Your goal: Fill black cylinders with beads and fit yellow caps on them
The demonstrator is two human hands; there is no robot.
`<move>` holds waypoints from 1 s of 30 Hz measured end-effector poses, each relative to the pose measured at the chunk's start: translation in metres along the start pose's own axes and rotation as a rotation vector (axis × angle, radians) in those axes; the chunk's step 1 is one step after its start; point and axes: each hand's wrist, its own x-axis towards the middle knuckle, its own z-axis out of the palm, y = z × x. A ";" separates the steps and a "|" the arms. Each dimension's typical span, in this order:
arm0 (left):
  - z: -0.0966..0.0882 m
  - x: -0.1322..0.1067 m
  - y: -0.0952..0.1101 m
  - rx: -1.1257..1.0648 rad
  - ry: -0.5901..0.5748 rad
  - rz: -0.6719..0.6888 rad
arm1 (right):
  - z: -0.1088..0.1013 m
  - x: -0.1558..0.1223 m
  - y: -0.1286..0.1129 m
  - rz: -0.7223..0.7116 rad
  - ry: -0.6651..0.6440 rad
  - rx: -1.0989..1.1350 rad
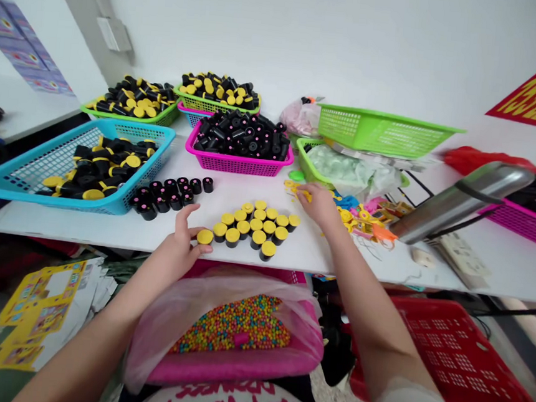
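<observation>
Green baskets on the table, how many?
4: back-left basket, rear-middle basket behind the magenta basket, upper-right basket, lower-right basket beneath it, partly covered. Others may be hidden.

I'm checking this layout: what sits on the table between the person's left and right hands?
In the head view, a cluster of yellow-topped black pieces stands on the white table between the left hand and right hand.
</observation>
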 end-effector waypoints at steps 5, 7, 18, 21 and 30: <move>0.013 0.018 0.007 -0.121 -0.051 -0.085 | 0.024 0.035 0.026 0.009 -0.154 -0.105; 0.015 0.026 0.011 -0.142 -0.094 -0.087 | 0.026 0.038 0.025 0.031 -0.181 -0.129; -0.026 0.118 0.026 0.577 0.133 -0.042 | -0.009 0.007 0.010 0.229 0.022 -0.037; -0.012 0.142 0.024 0.735 0.182 -0.154 | -0.017 -0.007 0.000 0.255 0.163 0.050; -0.015 0.141 0.034 0.646 0.159 -0.084 | -0.044 -0.034 -0.022 0.142 0.302 0.473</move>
